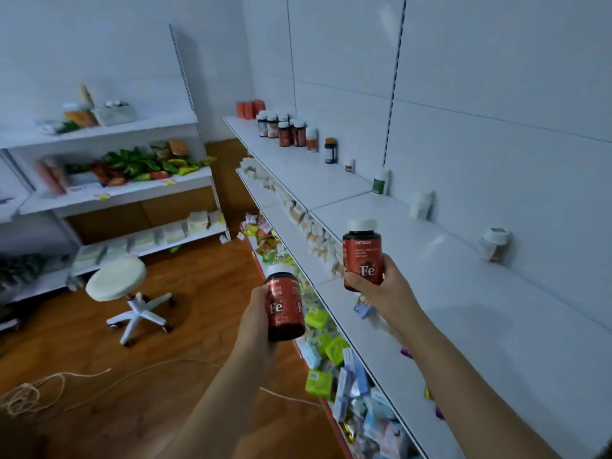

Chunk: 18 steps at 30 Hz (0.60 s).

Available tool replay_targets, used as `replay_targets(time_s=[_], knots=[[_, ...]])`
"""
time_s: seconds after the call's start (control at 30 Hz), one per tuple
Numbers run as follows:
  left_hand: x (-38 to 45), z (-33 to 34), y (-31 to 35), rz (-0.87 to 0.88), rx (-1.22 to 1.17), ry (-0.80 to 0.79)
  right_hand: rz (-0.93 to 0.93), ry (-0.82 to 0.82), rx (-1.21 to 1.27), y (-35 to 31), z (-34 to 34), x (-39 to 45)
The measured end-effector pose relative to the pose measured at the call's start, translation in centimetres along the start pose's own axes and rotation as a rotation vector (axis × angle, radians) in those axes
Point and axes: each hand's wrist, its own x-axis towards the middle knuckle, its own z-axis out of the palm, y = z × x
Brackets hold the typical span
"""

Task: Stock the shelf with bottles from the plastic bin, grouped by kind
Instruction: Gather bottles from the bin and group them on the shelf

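My left hand (256, 318) grips a dark bottle with a red "Fe" label and white cap (284, 304), held out over the floor beside the shelving. A second bottle of the same kind (362, 255) is gripped upright in my right hand (381, 288), just above the front edge of the white top shelf (463, 293). At the shelf's far end stands a cluster of similar red-labelled bottles (288, 130). Single bottles stand spaced along the back wall: a dark one (331, 150), a green-labelled one (380, 182), a white one (421, 204) and a pale one (493, 245). The plastic bin is out of view.
Lower shelves (318, 326) under the top one hold small boxes and packets. A white stool on castors (126, 289) stands on the wooden floor to the left, with twine (29, 395) lying nearby. Another white shelving unit (116, 190) with packets lines the far left wall.
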Motion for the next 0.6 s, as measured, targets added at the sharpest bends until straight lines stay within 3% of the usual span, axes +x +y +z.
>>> replay_targets(time_s=[0.27, 0.6], knots=[[11.4, 3.4, 4.4, 0.053, 0.183, -0.025, 0.002, -0.046, -0.02, -1.6, 2.5, 13.7], [25.7, 0.7, 9.0, 0.062, 0.179, 0.062, 0.056, -0.11, -0.017, -0.7, 11.7, 27.2]])
